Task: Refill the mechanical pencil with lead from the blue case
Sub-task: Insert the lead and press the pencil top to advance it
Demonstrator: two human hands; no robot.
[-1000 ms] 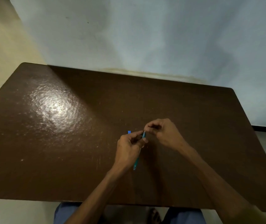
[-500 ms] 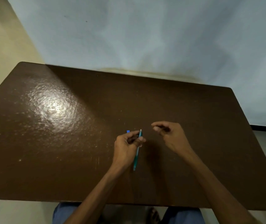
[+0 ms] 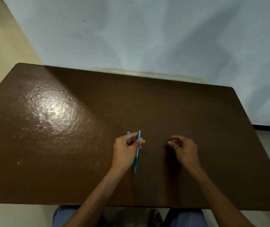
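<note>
The left hand [image 3: 125, 149] pinches the teal mechanical pencil [image 3: 137, 154] near its pale top end, tip pointing toward the person. Just beyond that hand, a corner of the blue case [image 3: 128, 132] peeks out, mostly hidden by the fingers. Right of the pencil, well apart, the right hand [image 3: 183, 149] is curled, fingertips together; whether it holds anything cannot be told. All sit over the brown table [image 3: 49, 145].

**Two bare hands, curled and apart**

Both forearms reach in from 6 o'clock, bare to the edge of the view, and angle toward each other. The left hand [image 3: 126, 149] is curled, back up, thumb pressed toward 3 o'clock against the fingertips in a pinch on a pencil [image 3: 137, 154]. The right hand [image 3: 182, 149] sits well apart at 3 o'clock of the left, back up, fingers bent loosely inward with the thumb and forefinger tips close together; whether anything lies between them cannot be told.
</note>
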